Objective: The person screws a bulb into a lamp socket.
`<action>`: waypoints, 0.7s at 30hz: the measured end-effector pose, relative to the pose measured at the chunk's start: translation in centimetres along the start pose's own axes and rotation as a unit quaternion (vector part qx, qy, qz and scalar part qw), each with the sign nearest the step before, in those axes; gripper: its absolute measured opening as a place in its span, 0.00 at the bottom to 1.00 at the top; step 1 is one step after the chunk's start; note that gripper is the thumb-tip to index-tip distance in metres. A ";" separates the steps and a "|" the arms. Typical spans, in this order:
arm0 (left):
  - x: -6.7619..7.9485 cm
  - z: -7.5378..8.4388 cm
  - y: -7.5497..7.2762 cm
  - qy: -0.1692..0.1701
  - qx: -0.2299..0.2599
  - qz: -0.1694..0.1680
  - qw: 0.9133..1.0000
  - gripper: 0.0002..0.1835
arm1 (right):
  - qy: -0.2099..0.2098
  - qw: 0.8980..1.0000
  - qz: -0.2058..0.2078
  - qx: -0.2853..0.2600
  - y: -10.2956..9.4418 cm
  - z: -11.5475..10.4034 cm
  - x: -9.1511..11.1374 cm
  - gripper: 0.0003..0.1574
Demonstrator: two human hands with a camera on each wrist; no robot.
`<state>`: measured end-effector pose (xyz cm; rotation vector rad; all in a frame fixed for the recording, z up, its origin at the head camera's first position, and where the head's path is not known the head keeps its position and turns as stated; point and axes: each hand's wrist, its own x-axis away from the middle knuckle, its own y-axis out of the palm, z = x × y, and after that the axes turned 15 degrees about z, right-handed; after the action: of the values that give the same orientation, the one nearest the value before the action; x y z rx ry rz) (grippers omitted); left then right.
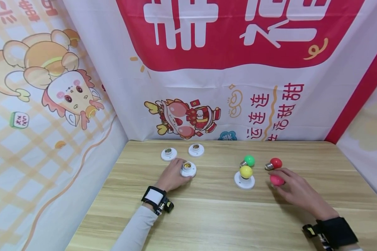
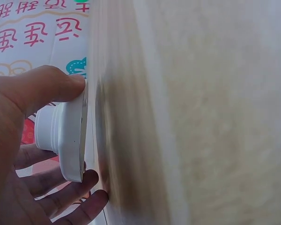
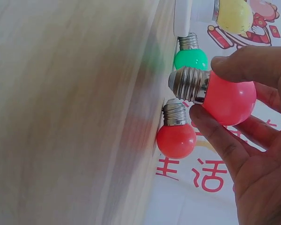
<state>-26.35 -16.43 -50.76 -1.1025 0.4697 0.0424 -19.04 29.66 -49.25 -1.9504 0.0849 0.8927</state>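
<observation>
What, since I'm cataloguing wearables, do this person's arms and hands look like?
The left hand and right hand are gloveless. On the left: a pale sleeve, a black wrist strap with a white panel and a small yellow-marked device. On the right: a black wristband, a similar device and a pale sleeve edge.

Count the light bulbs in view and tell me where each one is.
4: the pink bulb held in the right hand, the yellow bulb standing in a white socket, the green bulb lying just beyond that socket, and the red bulb lying beyond the right hand.
</observation>
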 end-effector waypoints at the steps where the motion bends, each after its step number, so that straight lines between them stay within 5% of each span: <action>1: 0.1 0.0 0.0 0.002 0.002 0.002 1.000 0.40 | 0.000 1.000 0.001 -0.001 0.0 0.0 0.0 0.36; 10: 0.6 0.4 -0.2 -0.010 0.026 0.001 1.000 0.41 | 0.018 1.000 -0.010 -0.012 0.0 -0.3 -0.3 0.37; 21: 1.1 1.6 -0.8 -0.008 0.045 -0.010 0.999 0.41 | -0.009 1.000 0.013 -0.016 -0.2 -0.8 -1.0 0.37</action>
<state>-24.63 -15.57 -49.93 -1.0174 0.4422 0.0112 -19.24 28.80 -48.30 -1.9748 0.0877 0.9335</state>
